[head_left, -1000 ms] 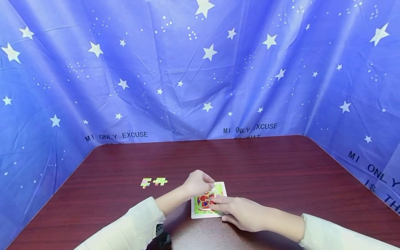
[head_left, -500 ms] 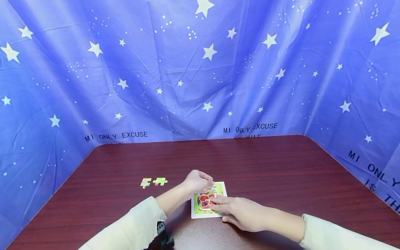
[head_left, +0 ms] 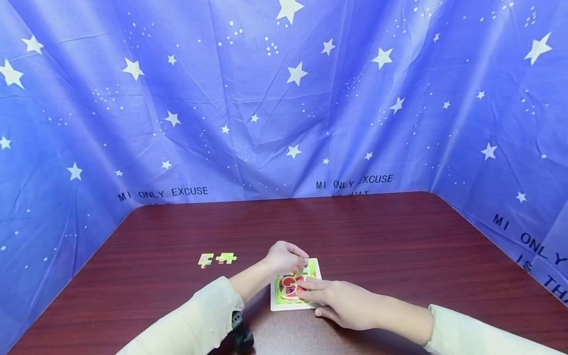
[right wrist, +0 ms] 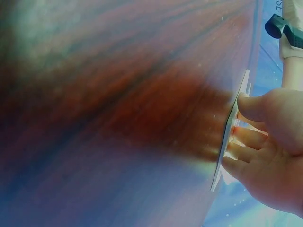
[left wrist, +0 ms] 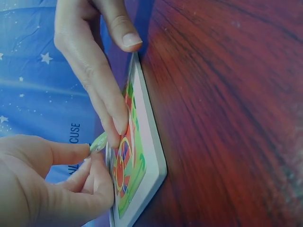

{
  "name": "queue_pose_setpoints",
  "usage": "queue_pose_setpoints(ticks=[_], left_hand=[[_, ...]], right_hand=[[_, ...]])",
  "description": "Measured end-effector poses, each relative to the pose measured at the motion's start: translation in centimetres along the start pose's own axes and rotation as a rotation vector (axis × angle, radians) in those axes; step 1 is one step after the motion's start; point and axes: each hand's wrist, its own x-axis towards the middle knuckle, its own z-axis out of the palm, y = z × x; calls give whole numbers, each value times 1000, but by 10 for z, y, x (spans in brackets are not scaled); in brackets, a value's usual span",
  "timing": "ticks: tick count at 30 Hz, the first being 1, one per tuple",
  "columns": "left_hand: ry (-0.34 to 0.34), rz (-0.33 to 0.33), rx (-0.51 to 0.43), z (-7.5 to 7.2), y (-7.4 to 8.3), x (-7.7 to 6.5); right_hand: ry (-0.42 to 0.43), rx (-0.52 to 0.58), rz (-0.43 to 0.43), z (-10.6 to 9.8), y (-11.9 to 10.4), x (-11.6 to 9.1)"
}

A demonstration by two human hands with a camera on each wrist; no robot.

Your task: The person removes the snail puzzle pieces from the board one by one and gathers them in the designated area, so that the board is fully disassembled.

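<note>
A small jigsaw puzzle board (head_left: pixel 293 308) with a white border and a green and red picture lies flat on the table, partly covered by both hands. Over its far part, my left hand (head_left: pixel 284 258) pinches a green puzzle piece (left wrist: pixel 98 143) between thumb and fingers; the left wrist view shows the piece tilted, close above the picture. My right hand (head_left: pixel 350 303) rests on the board from the right, fingers straight across the red picture and thumb at the near right corner. In the right wrist view the board (right wrist: pixel 229 127) appears edge-on beside those fingers.
Two loose puzzle pieces lie on the table left of the board, a pinkish-green piece (head_left: pixel 206 259) and a green piece (head_left: pixel 227 258). The dark red wooden table (head_left: pixel 377 236) ends at a blue star-patterned curtain (head_left: pixel 248 98). A black wrist device (head_left: pixel 241 335) hangs under the left sleeve.
The left hand and forearm have shifted slightly right over the far part of the board, fingers still pinching. The right hand stays in place on the board.
</note>
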Motion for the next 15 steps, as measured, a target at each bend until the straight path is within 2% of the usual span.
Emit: queue_pose_setpoints(ticks=[7,15], left_hand=[[12,42,27,5,3,0],[34,77,34,-7,-3,3]], right_hand=[[7,-11,-7,0,0,0],[7,-8,18,0,-2,-1]])
